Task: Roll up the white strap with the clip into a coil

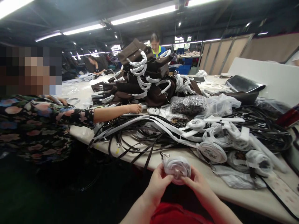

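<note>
A coiled strap in white wrapping (178,165) is held between my two hands, just off the table's front edge. My left hand (161,179) grips its left side, thumb on the front face. On its right side, my right hand (195,179) closes round it in the same way. A metal clip (165,154) sticks out at the coil's upper left. Other wrapped coils, one of them (211,152) close by, lie on the table to the right. Long black straps (149,146) and white-wrapped ones stretch across the table beyond my hands.
Brown bags with white-wrapped handles (158,93) are heaped on the table (163,157). At the left, a person in a flowered top (42,130) reaches an arm (114,112) over the straps. Plastic-wrapped bundles (188,105) lie right of the heap. Another person stands behind it.
</note>
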Demonstrator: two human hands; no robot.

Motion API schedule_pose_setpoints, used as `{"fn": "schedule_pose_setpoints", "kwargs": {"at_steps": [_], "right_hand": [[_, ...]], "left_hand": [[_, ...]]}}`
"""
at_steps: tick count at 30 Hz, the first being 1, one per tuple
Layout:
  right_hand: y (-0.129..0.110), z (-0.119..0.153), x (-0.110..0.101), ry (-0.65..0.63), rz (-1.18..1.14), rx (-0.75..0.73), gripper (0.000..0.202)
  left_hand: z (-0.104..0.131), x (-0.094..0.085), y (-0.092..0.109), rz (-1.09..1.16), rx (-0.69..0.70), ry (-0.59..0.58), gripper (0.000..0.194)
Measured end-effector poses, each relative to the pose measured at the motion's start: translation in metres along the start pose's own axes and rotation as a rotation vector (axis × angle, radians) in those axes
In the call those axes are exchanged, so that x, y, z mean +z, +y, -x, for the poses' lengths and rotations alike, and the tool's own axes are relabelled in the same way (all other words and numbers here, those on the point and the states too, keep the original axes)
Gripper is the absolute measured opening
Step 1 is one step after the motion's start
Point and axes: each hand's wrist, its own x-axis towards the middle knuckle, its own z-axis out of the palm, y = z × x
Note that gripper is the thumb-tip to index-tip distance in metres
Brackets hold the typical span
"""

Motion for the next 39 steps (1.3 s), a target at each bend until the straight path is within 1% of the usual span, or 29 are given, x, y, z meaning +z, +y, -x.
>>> {"fn": "schedule_pose_setpoints", "kwargs": {"at_steps": [3, 5, 7, 11, 15, 19, 20, 21, 22, 23, 24, 25, 26, 27, 28, 29, 32, 34, 35, 36, 37, 38, 39], "right_hand": [[0.003, 0.001, -0.005, 0.041, 0.098, -0.057, 0.052], [0.005, 0.002, -0.008, 0.047, 0.132, -0.057, 0.050], [0.009, 0.002, -0.010, 0.048, 0.132, -0.038, 0.050], [0.019, 0.002, -0.011, 0.060, 0.087, -0.035, 0.054], [0.026, 0.001, -0.006, 0.087, 0.133, -0.067, 0.054], [0.026, -0.002, 0.004, 0.150, 0.151, -0.098, 0.058], [0.026, -0.002, 0.006, 0.163, 0.137, -0.093, 0.057], [0.026, -0.003, 0.007, 0.181, 0.128, -0.086, 0.055], [0.027, -0.004, 0.008, 0.209, 0.134, -0.080, 0.052], [0.027, -0.004, 0.007, 0.239, 0.158, -0.080, 0.051], [0.026, -0.005, 0.007, 0.267, 0.198, -0.086, 0.050], [0.026, -0.006, 0.006, 0.289, 0.243, -0.100, 0.049], [0.025, -0.008, 0.006, 0.300, 0.289, -0.119, 0.048], [0.023, -0.009, 0.005, 0.294, 0.330, -0.136, 0.046], [0.020, -0.011, 0.006, 0.277, 0.364, -0.151, 0.046], [0.017, -0.012, 0.006, 0.259, 0.388, -0.165, 0.045], [0.008, -0.015, 0.008, 0.203, 0.409, -0.195, 0.045], [0.003, -0.016, 0.008, 0.162, 0.371, -0.182, 0.047], [0.002, -0.015, 0.008, 0.154, 0.337, -0.162, 0.048], [0.002, -0.015, 0.007, 0.169, 0.297, -0.136, 0.049], [0.002, -0.016, 0.006, 0.205, 0.254, -0.107, 0.048], [0.003, -0.016, 0.005, 0.251, 0.208, -0.078, 0.048], [0.005, -0.018, 0.004, 0.291, 0.160, -0.045, 0.048]], "left_hand": [[-0.002, -0.003, -0.002, -0.260, 0.109, 0.031, 0.050], [-0.002, -0.004, -0.001, -0.430, 0.159, 0.042, 0.047], [-0.001, -0.005, 0.000, -0.533, 0.202, 0.041, 0.043], [0.001, -0.004, -0.001, -0.553, 0.201, 0.044, 0.037], [0.001, -0.001, -0.005, -0.451, 0.194, 0.013, 0.037], [0.000, 0.002, -0.007, -0.447, 0.207, 0.058, 0.031], [0.000, 0.001, -0.007, -0.466, 0.205, 0.071, 0.033], [0.000, 0.001, -0.008, -0.505, 0.210, 0.097, 0.039], [0.000, -0.001, -0.009, -0.575, 0.232, 0.141, 0.050], [0.000, -0.002, -0.009, -0.676, 0.282, 0.201, 0.062], [0.000, -0.004, -0.010, -0.797, 0.362, 0.267, 0.072], [0.000, -0.006, -0.010, -0.924, 0.463, 0.320, 0.078], [0.000, -0.008, -0.010, -1.037, 0.566, 0.345, 0.078], [0.000, -0.009, -0.008, -1.125, 0.652, 0.338, 0.072], [-0.001, -0.010, -0.006, -1.183, 0.705, 0.307, 0.065], [-0.001, -0.010, -0.003, -1.211, 0.724, 0.270, 0.057], [-0.003, -0.009, 0.009, -1.171, 0.675, 0.203, 0.043], [-0.005, -0.009, 0.015, -1.092, 0.657, 0.204, 0.041], [-0.006, -0.010, 0.017, -1.045, 0.651, 0.234, 0.046], [-0.007, -0.012, 0.017, -0.996, 0.639, 0.285, 0.056], [-0.008, -0.013, 0.017, -0.942, 0.613, 0.351, 0.067], [-0.010, -0.015, 0.016, -0.884, 0.567, 0.412, 0.074], [-0.011, -0.016, 0.014, -0.821, 0.503, 0.442, 0.074]]}}
